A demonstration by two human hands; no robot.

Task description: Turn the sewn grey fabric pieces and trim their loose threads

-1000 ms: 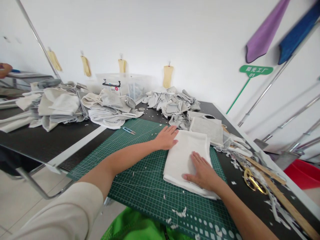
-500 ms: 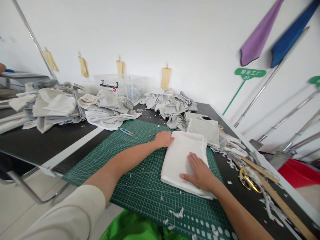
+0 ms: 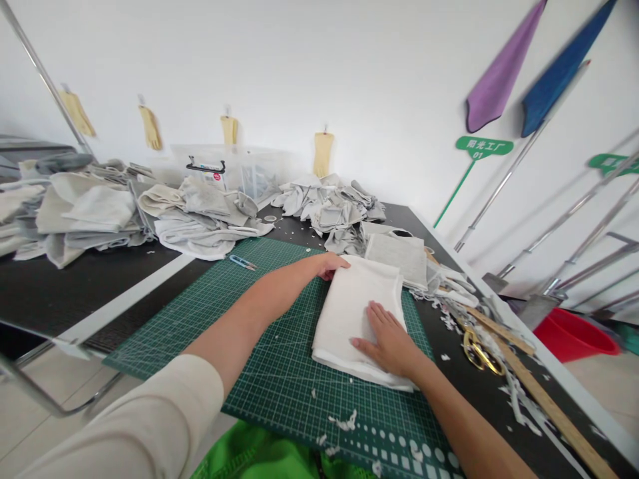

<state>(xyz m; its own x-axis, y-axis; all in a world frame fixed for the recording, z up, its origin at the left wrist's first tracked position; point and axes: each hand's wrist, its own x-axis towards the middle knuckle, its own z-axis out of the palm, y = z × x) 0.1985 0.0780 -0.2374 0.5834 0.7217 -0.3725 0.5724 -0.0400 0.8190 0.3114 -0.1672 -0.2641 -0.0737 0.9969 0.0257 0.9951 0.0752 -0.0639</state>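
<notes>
A folded white cloth [image 3: 344, 313] lies on the green cutting mat [image 3: 279, 332]. My left hand [image 3: 331, 264] is at the cloth's far left corner, thumb on top and the other fingers curled at the edge, gripping it. Flat on the cloth's right part rests my right hand [image 3: 384, 339], fingers stretched out, palm down. Blue thread snips [image 3: 242, 262] lie on the mat to the left. Behind the cloth is a folded grey cloth [image 3: 399, 256].
Heaps of grey and white cloths [image 3: 100, 209] line the table's back, near a clear plastic box [image 3: 239, 169]. To the right lie gold-handled scissors [image 3: 480, 351], a wooden ruler [image 3: 554, 406] and white scraps. A red basin [image 3: 574, 334] stands beyond the table.
The view has shifted slightly right. My left hand has turned, its fingers now curled at the cloth's corner with the thumb on top. My right hand stays flat on the cloth.
</notes>
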